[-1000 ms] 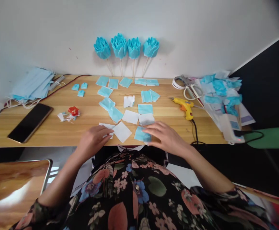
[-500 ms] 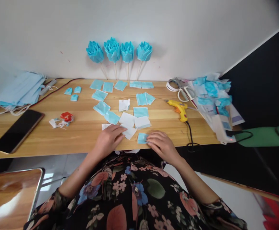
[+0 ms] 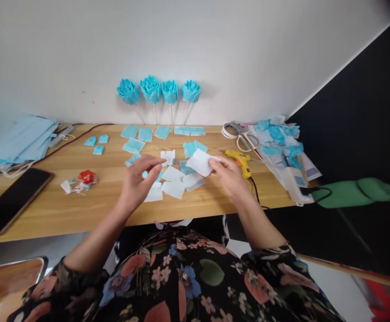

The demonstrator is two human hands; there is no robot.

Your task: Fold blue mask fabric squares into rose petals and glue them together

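Note:
My right hand (image 3: 228, 175) pinches a square piece of mask fabric (image 3: 199, 162) by its right corner, white side up, above the table. My left hand (image 3: 141, 178) hovers to the left with thumb and fingers apart and nothing between them. Beneath and between the hands lie white-side-up squares (image 3: 174, 189) and a creased white piece (image 3: 168, 157). Several blue squares (image 3: 130, 131) are spread farther back, and one blue square (image 3: 132, 160) is partly covered by my left fingers.
Blue fabric flowers (image 3: 150, 89) on sticks lean against the wall. A yellow glue gun (image 3: 242, 163), scissors (image 3: 243, 136) and a power strip (image 3: 297, 185) are on the right. Three folded blue petals (image 3: 98, 150), orange-and-white scraps (image 3: 86, 176), a phone (image 3: 14, 200) and stacked masks (image 3: 20, 138) are left.
My right hand has lifted a fabric square off the front of the table and raised it. My left hand has left the white squares, moving up and left. The view has shifted slightly.

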